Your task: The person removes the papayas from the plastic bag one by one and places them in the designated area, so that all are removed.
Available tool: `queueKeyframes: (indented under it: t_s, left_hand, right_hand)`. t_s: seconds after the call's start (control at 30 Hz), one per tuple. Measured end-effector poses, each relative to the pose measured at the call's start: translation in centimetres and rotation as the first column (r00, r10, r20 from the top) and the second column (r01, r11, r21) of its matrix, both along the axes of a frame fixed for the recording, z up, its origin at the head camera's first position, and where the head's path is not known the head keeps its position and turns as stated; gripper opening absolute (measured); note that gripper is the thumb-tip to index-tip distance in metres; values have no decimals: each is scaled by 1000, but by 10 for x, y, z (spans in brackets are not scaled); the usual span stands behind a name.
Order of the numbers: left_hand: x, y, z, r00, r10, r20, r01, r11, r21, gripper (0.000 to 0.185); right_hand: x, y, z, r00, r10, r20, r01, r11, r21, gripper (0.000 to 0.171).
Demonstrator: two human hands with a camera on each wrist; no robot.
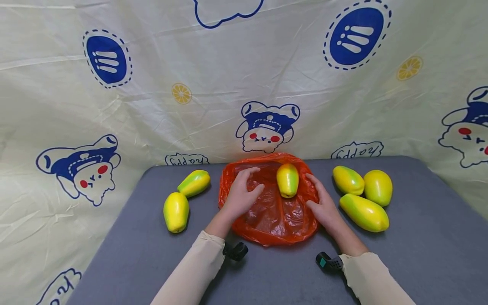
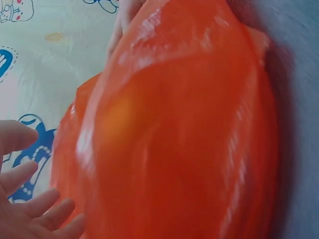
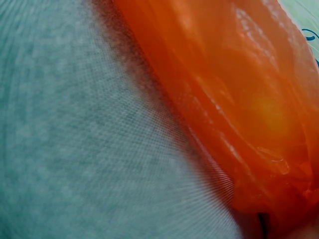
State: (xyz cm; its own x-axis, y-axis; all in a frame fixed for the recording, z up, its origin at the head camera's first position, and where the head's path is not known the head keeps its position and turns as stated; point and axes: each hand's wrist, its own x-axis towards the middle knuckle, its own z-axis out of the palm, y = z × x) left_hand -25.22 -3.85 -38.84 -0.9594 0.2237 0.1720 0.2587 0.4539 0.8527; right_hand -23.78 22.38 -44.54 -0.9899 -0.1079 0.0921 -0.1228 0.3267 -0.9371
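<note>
A red plastic bag (image 1: 272,239) lies on the table with its mouth spread wide. Inside it, toward the back right, sits one oval yellow-green fruit (image 1: 287,181), like a mango or small papaya. My left hand (image 1: 244,195) hovers over the bag's left side, fingers extended and thumb apart, holding nothing. At the right rim, my right hand (image 1: 324,207) rests against the plastic with its thumb and fingers spread, apart from the fruit. The left wrist view shows the bag (image 2: 189,149) large, with the fruit as a yellow glow through it. The right wrist view hides most of that hand.
Two similar fruits (image 1: 176,212) lie on the grey table (image 1: 129,262) left of the bag. Three more fruits (image 1: 364,213) lie grouped to its right. A patterned cloth (image 1: 213,127) hangs behind the table's far edge.
</note>
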Motion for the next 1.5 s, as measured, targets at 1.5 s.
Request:
queueKeyframes:
  t_s: [1.5]
  left_hand:
    - [-51, 82, -38, 948, -135, 289, 69, 971, 229, 44]
  right_hand:
    - [0, 0, 0, 1000, 9, 14, -9, 1000, 26, 82]
